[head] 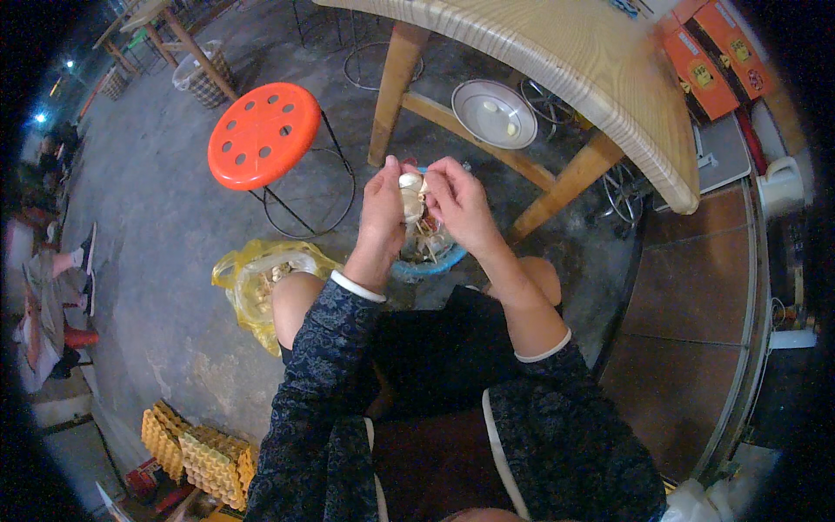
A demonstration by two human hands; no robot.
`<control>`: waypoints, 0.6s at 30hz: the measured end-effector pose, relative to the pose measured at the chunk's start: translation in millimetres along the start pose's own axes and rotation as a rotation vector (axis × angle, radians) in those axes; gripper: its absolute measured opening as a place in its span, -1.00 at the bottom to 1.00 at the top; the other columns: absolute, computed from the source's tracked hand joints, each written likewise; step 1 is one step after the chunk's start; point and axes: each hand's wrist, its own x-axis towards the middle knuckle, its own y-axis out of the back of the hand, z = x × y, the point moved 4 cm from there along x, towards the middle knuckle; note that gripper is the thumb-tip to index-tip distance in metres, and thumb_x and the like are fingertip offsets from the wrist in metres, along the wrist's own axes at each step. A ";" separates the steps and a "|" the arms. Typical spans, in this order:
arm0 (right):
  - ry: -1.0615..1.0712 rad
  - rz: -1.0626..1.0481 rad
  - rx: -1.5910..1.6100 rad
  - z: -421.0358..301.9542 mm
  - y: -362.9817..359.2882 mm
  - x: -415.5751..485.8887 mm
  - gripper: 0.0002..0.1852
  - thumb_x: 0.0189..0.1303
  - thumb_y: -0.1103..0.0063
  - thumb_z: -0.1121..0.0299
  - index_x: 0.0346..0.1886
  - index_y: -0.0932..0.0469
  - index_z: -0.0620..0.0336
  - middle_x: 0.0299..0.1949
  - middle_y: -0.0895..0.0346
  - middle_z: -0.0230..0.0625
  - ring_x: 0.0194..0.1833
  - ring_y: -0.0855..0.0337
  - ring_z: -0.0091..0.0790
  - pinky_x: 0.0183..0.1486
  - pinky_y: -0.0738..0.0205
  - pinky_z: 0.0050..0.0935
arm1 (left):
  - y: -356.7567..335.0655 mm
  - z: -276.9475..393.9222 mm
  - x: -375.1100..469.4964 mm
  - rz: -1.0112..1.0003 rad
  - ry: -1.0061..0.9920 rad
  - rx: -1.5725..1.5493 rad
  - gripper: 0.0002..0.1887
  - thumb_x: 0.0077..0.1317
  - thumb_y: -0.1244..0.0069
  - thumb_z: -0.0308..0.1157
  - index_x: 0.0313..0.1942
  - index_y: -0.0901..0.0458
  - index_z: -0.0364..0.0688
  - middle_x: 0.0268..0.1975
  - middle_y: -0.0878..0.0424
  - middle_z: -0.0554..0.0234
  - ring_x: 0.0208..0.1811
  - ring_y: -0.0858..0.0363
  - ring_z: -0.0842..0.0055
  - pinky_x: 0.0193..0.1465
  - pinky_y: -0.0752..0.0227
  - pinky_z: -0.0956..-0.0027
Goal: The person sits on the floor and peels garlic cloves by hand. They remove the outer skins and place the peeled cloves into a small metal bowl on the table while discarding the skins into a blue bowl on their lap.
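Observation:
Between my two hands is a whitish garlic bulb [411, 196], partly opened. My left hand [382, 212] grips its left side, and my right hand [460, 202] pinches its upper right edge with thumb and fingers. Below them on the floor stands a blue-rimmed basin [434, 266] with skins and scraps inside, partly hidden by my hands. A shallow plate [466, 127] with a few peeled cloves is beyond my right hand, by the table's crossbar. Left of my knee, a yellow plastic bag [244, 260] lies open with more garlic in it.
A red round stool [261, 137] with black metal legs stands ahead on the left. A wooden table [554, 49] rises at the front right. Stacked egg trays [209, 457] are at the lower left. A person's legs [68, 264] show at the far left.

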 end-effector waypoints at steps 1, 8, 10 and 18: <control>-0.059 -0.018 0.123 0.7 -0.6 0.2 -0.82 0.56 -0.03 0.29 -0.18 -0.46 0.17 -0.47 -0.48 -0.39 -0.56 -0.42 -0.50 -0.52 -0.26 -0.54 | 0.3 4.5 0.2 -0.013 -0.007 0.021 -0.57 0.61 0.15 -0.04 -0.24 -0.62 -0.21 -0.33 -0.64 0.33 -0.35 -0.58 0.59 -0.27 -0.47 0.45; -0.336 -0.122 0.616 9.9 12.9 -1.2 -0.70 0.59 0.02 0.15 -0.24 -0.51 0.14 -0.49 -0.39 -0.50 -0.58 -0.27 -0.66 -0.56 -0.10 -0.64 | -9.8 26.2 -6.1 -0.234 -0.036 0.288 -0.78 0.49 -0.10 -0.27 -0.15 -0.71 -0.26 -0.31 -0.70 0.36 -0.29 -0.61 0.66 -0.20 -0.49 0.52; -0.378 -0.139 0.629 10.3 11.6 -1.0 -0.68 0.57 -0.01 0.12 -0.28 -0.53 0.13 -0.51 -0.39 -0.51 -0.60 -0.27 -0.66 -0.58 -0.10 -0.63 | -19.2 30.7 -14.5 -0.325 -0.047 0.293 -0.79 0.46 -0.13 -0.35 -0.05 -0.73 -0.30 -0.25 -0.73 0.33 -0.25 -0.64 0.67 -0.14 -0.52 0.52; -0.209 0.093 0.203 2.2 20.7 0.2 -0.79 0.51 -0.14 0.27 -0.22 -0.58 0.21 -0.50 -0.55 -0.46 -0.56 -0.46 -0.66 -0.55 -0.23 -0.64 | -6.3 20.5 -4.6 -0.301 0.058 0.175 -0.80 0.43 -0.16 -0.37 -0.05 -0.73 -0.29 -0.20 -0.76 0.27 -0.24 -0.68 0.62 -0.14 -0.58 0.48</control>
